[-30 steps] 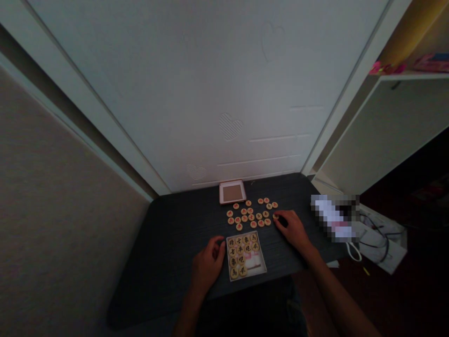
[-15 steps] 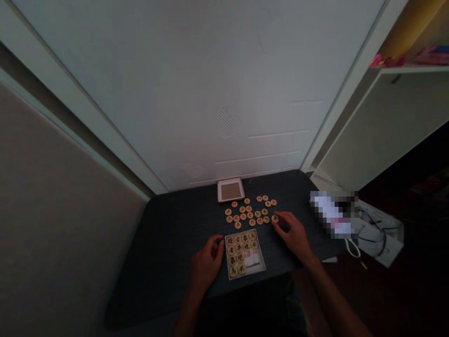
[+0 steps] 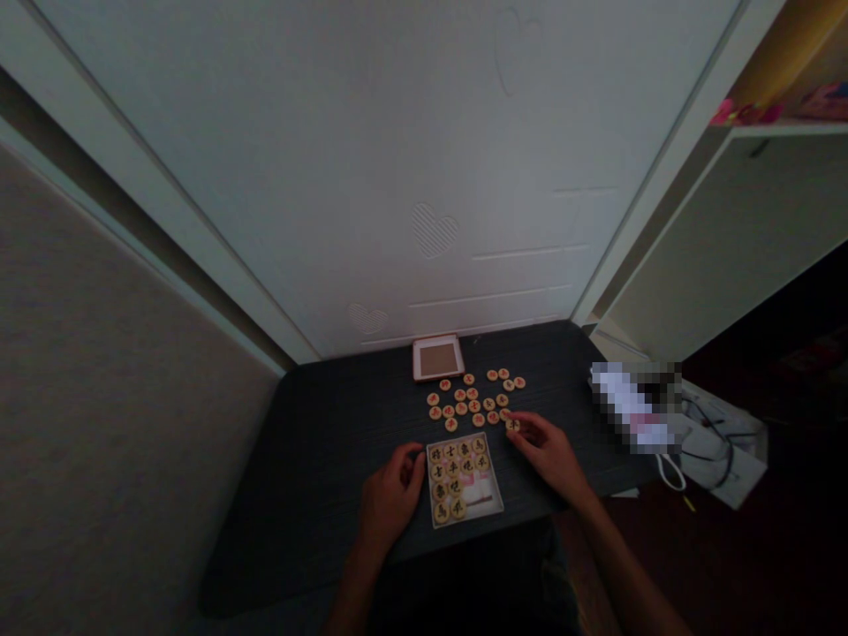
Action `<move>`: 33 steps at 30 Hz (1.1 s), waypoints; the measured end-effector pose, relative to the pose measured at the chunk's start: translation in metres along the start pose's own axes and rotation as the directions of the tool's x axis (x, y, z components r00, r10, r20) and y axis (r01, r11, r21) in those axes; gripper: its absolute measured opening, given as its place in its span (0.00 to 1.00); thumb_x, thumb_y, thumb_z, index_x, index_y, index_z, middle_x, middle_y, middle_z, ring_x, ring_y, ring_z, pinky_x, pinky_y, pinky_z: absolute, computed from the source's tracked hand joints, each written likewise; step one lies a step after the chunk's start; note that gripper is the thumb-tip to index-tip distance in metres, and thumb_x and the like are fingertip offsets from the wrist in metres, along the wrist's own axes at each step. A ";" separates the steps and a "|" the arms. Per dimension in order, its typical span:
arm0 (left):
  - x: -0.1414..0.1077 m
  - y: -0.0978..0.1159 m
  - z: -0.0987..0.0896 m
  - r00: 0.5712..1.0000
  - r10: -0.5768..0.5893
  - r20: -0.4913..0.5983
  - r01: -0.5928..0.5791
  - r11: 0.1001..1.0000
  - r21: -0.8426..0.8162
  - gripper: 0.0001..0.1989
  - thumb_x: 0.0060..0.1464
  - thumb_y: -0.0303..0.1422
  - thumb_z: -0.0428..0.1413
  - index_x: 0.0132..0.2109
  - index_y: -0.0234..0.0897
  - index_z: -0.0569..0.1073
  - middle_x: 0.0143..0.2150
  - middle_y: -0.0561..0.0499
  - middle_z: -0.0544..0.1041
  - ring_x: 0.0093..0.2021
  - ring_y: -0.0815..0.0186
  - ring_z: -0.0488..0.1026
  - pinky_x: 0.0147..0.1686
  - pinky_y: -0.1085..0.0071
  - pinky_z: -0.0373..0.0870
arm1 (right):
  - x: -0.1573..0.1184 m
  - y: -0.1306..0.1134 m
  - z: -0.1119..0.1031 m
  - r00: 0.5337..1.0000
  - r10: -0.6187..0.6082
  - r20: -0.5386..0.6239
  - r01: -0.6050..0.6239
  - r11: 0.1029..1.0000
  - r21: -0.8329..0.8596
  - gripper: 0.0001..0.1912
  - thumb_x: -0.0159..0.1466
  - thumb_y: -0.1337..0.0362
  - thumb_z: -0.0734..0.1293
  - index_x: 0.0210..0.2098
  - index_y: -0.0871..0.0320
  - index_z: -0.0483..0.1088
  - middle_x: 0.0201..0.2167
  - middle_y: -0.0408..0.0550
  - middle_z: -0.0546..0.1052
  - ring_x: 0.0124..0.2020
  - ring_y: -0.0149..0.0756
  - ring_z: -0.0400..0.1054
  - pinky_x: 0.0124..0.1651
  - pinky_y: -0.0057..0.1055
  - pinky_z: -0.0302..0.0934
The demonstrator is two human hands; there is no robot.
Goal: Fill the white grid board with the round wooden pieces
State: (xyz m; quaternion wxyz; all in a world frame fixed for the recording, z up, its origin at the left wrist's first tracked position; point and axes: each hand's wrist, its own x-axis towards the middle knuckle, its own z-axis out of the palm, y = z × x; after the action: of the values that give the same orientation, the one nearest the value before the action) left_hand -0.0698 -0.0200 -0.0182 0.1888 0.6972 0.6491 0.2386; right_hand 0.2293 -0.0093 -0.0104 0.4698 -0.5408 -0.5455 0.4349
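Note:
My right hand pinches a round wooden Chinese chess piece with a black character, between thumb and fingers. This piece is just right of the loose pieces and close to a red-marked one. My left hand is curled at the left side of a shallow square box, its thumb and forefinger against the edge. Several black-character pieces lie flat in rows inside the box. Bare box bottom shows at its lower right. Beyond the box, several loose pieces, mostly red-marked, lie scattered on the dark table.
A white-framed lid or tray with a brown middle stands at the table's back edge by the white wall panel. On the right are a blurred-out white object, a looped white cord and a pale box with dark cables.
My right hand has drawn the black-character piece a little toward me and to the left. My left hand stays at the box. The view has shifted slightly.

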 end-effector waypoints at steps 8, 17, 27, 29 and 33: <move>-0.001 0.000 -0.001 1.000 0.007 -0.005 -0.007 1.000 -0.002 0.14 0.65 0.43 0.49 0.50 0.43 0.74 0.28 0.56 0.76 0.28 0.66 0.76 0.26 0.74 0.63 | -0.003 0.010 0.007 0.998 0.067 -0.009 -0.067 0.996 0.051 0.19 0.58 0.53 0.74 0.47 0.53 0.76 0.43 0.48 0.82 0.41 0.41 0.77 0.47 0.36 0.72; -0.001 0.000 0.000 1.000 0.013 -0.011 -0.013 1.000 0.007 0.14 0.65 0.43 0.49 0.48 0.43 0.74 0.26 0.57 0.75 0.26 0.66 0.75 0.27 0.73 0.63 | -0.002 0.009 0.009 0.997 0.077 -0.017 -0.077 0.996 0.036 0.16 0.58 0.51 0.74 0.41 0.54 0.78 0.37 0.47 0.81 0.39 0.41 0.76 0.44 0.34 0.70; -0.001 0.001 -0.001 1.000 0.013 0.022 -0.014 1.000 0.014 0.14 0.65 0.43 0.48 0.49 0.44 0.74 0.27 0.57 0.74 0.27 0.66 0.75 0.27 0.73 0.63 | -0.004 0.009 0.010 0.993 0.102 -0.052 -0.100 0.994 0.051 0.21 0.59 0.45 0.72 0.40 0.55 0.78 0.32 0.48 0.82 0.33 0.42 0.77 0.39 0.35 0.70; -0.001 0.002 -0.001 1.000 0.012 0.014 -0.012 1.000 0.019 0.14 0.65 0.43 0.48 0.49 0.44 0.74 0.27 0.56 0.75 0.27 0.66 0.75 0.27 0.73 0.63 | -0.004 0.008 0.009 0.992 0.109 -0.067 -0.105 0.993 0.055 0.22 0.59 0.44 0.72 0.41 0.56 0.78 0.32 0.49 0.82 0.34 0.43 0.77 0.39 0.36 0.71; -0.001 0.002 -0.001 1.000 0.018 0.006 -0.018 1.000 0.018 0.14 0.65 0.42 0.49 0.49 0.44 0.74 0.28 0.56 0.76 0.28 0.66 0.75 0.28 0.73 0.64 | -0.003 0.008 0.009 0.990 0.118 -0.080 -0.113 0.992 0.061 0.24 0.59 0.42 0.71 0.43 0.56 0.78 0.33 0.50 0.83 0.35 0.45 0.78 0.41 0.39 0.72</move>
State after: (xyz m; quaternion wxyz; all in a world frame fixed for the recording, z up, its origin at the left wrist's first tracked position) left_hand -0.0687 -0.0211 -0.0163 0.1822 0.7054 0.6444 0.2324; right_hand 0.2220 -0.0120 -0.0197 0.4812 -0.5758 -0.4809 0.4535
